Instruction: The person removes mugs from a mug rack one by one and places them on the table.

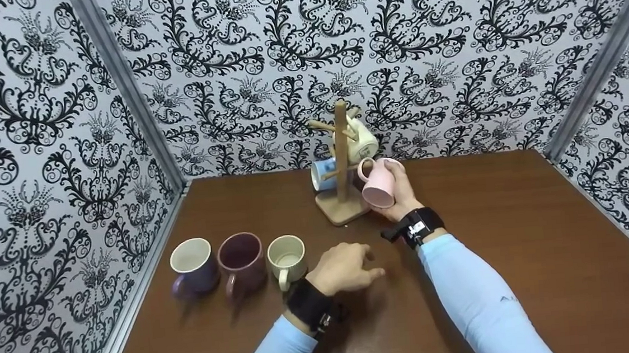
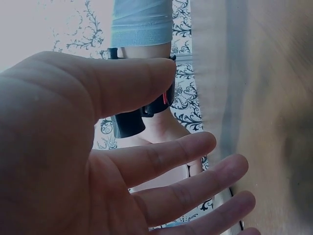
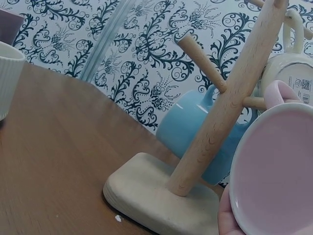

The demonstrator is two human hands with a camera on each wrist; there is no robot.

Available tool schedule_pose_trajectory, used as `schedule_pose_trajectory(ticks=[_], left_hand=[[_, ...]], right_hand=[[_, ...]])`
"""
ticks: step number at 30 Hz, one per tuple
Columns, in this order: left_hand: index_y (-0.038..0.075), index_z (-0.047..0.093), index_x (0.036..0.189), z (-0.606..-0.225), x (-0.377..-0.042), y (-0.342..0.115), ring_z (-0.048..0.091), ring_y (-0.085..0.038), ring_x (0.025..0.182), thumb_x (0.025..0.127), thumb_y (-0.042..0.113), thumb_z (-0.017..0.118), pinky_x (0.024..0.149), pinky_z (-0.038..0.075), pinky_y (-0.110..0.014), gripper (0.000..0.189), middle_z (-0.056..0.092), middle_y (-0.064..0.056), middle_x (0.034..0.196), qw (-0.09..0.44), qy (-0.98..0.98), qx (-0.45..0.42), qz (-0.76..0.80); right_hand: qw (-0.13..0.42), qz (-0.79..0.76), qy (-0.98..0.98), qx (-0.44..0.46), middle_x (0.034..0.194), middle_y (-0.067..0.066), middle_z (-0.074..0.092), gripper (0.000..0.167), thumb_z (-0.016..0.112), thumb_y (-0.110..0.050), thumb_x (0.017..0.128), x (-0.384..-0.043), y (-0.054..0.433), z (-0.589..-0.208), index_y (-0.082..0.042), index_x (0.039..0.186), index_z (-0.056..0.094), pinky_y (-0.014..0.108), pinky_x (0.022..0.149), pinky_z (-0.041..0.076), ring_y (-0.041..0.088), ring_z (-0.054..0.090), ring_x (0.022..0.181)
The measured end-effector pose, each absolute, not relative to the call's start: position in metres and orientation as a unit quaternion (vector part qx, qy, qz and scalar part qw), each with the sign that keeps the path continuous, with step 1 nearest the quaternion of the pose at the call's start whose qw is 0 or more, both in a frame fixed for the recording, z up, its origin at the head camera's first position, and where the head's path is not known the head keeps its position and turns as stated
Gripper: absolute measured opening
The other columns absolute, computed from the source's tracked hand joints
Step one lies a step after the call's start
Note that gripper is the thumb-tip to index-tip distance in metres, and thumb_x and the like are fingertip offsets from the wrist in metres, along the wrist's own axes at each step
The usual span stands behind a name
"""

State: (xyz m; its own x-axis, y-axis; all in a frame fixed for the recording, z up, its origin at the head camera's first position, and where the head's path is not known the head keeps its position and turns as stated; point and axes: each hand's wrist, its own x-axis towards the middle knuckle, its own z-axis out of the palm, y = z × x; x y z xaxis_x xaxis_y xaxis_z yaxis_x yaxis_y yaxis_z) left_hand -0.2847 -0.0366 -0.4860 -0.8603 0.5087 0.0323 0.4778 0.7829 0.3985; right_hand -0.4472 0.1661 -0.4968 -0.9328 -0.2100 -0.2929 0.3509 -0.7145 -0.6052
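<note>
In the head view my right hand grips a pink mug by its body, at the right side of a wooden mug tree. The pink mug's handle points toward the post, and a peg reaches to its loop in the right wrist view. A blue mug hangs on the tree's far left side. Above the pink one hangs a cream mug. My left hand is held over the table in front of the tree, holding nothing, with its fingers spread and relaxed.
Three mugs stand in a row on the brown table at left: a purple mug, a maroon mug and a pale cream mug close beside my left wrist. Patterned panels wall in the back and sides.
</note>
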Motion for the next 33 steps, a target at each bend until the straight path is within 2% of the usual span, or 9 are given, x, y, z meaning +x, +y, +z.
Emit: schedule_pose_trajectory(ticks=[5, 10, 19, 27, 33], left_hand=[[0.015, 0.082, 0.122, -0.488, -0.286, -0.036, 0.082, -0.033, 0.110, 0.098, 0.050, 0.080, 0.088, 0.065, -0.049, 0.042, 0.086, -0.006, 0.117, 0.035, 0.942, 0.266, 0.202], [0.016, 0.082, 0.123, -0.489, -0.288, -0.037, 0.082, -0.033, 0.109, 0.098, 0.050, 0.079, 0.088, 0.065, -0.049, 0.043, 0.086, -0.005, 0.118, 0.035, 0.941, 0.264, 0.208], [0.016, 0.082, 0.120, -0.490, -0.292, -0.037, 0.083, -0.026, 0.105, 0.099, 0.048, 0.080, 0.087, 0.065, -0.043, 0.039, 0.087, 0.000, 0.113, 0.018, 0.933, 0.271, 0.235], [0.016, 0.083, 0.117, -0.493, -0.299, -0.039, 0.083, -0.018, 0.100, 0.099, 0.044, 0.079, 0.087, 0.064, -0.035, 0.033, 0.088, 0.000, 0.109, 0.001, 0.915, 0.269, 0.300], [0.016, 0.084, 0.116, -0.493, -0.301, -0.040, 0.081, -0.013, 0.094, 0.100, 0.043, 0.079, 0.083, 0.063, -0.033, 0.032, 0.087, 0.004, 0.104, -0.009, 0.906, 0.258, 0.337]], right_hand=[[0.138, -0.908, 0.378, 0.116, 0.111, -0.002, 0.070, 0.037, 0.051, -0.057, 0.111, -0.449, 0.168, -0.494, -0.026, 0.132, 0.055, 0.032, 0.074, 0.053, 0.017, 0.070, 0.083], [0.139, -0.914, 0.366, 0.107, 0.117, -0.003, 0.071, 0.036, 0.051, -0.055, 0.112, -0.448, 0.168, -0.491, -0.028, 0.134, 0.055, 0.032, 0.077, 0.056, 0.016, 0.071, 0.090], [0.136, -0.899, 0.403, 0.108, 0.104, -0.002, 0.074, 0.040, 0.053, -0.058, 0.110, -0.444, 0.173, -0.490, -0.024, 0.132, 0.056, 0.034, 0.081, 0.053, 0.017, 0.073, 0.085], [0.117, -0.882, 0.446, 0.100, 0.100, -0.004, 0.075, 0.039, 0.053, -0.056, 0.110, -0.440, 0.174, -0.488, -0.024, 0.130, 0.058, 0.036, 0.084, 0.054, 0.015, 0.073, 0.088], [0.116, -0.891, 0.432, 0.080, 0.105, -0.003, 0.076, 0.035, 0.053, -0.053, 0.112, -0.435, 0.173, -0.485, -0.024, 0.130, 0.061, 0.033, 0.080, 0.056, 0.014, 0.074, 0.088]])
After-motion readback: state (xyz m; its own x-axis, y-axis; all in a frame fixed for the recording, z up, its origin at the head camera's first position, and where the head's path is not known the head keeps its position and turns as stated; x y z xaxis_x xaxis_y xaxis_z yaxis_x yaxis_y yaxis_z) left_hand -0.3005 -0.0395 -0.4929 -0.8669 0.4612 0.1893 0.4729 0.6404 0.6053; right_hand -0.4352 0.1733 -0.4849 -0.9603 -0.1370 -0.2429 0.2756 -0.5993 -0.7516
